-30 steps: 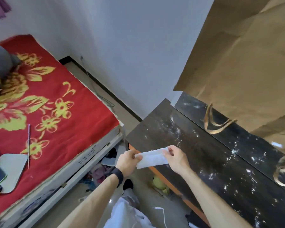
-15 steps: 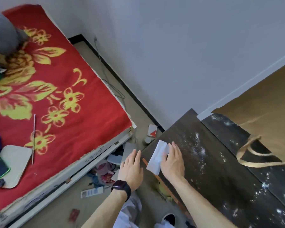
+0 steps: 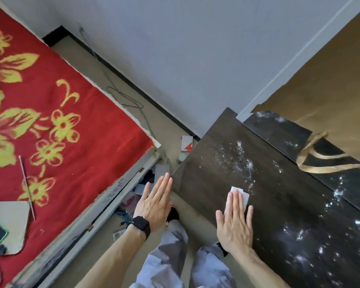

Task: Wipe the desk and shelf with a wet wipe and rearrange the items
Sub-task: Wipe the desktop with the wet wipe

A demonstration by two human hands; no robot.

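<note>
One bed (image 3: 75, 125), covered by a red blanket with yellow flowers, lies left of the desk (image 3: 206, 173) across a strip of floor. The one desk is dark wood-grain, speckled with white dust, and a single raised shelf (image 3: 279, 132) runs along its back. One brown paper bag (image 3: 324, 86) stands on that shelf at the desk's far right.

Two hands show. The left hand (image 3: 154, 202) is flat with straight fingers, just off the desk's left edge and holding nothing. The right hand (image 3: 235, 223), fingers straight and together, presses the one wet wipe (image 3: 245, 198) onto the desk near its front edge. The wipe is white and folded small, with only its far corners showing past the fingertips. One black watch (image 3: 141, 224) sits on the left wrist.
</note>
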